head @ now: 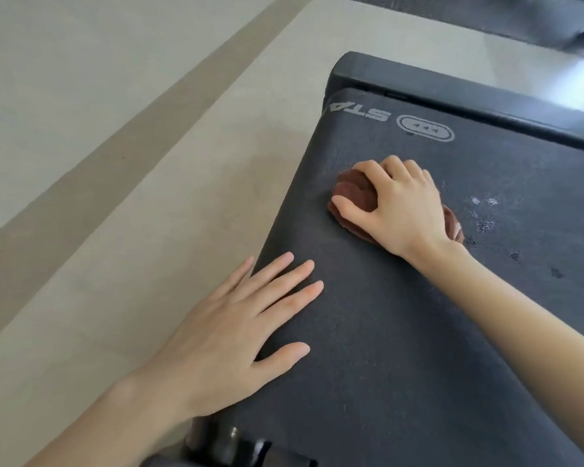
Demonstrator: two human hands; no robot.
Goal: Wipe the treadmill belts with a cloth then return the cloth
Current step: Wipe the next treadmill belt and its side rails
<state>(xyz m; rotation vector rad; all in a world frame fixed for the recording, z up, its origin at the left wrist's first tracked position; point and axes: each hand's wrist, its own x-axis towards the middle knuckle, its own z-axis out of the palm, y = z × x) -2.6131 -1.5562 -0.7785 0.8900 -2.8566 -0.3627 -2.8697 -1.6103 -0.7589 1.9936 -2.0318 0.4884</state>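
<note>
1. Brown cloth (353,193), bunched into a wad, lies on the dark treadmill belt (402,332) near its left edge, a little short of the printed far end.
2. The right hand (402,207) grips the cloth from above, with fingers and thumb curled round it, holding it down on the belt. A fold of the cloth shows out from under the hand on the wrist side.
3. The left hand (230,335) holds nothing. Its fingers are straight and slightly spread, lying flat on the belt at the left edge, nearer the camera than the cloth and well apart from it.
4. White lettering (368,113) reading "STA" and an oval logo (425,128) are printed on the belt beyond the right hand, seen upside down.
5. Pale scuffs and specks (484,214) dot the belt to the right of the cloth.
6. A black end cover (452,96) borders the belt's far end.
7. Pale floor (98,79) lies to the left of the treadmill, crossed by a darker diagonal stripe (115,156).
</note>
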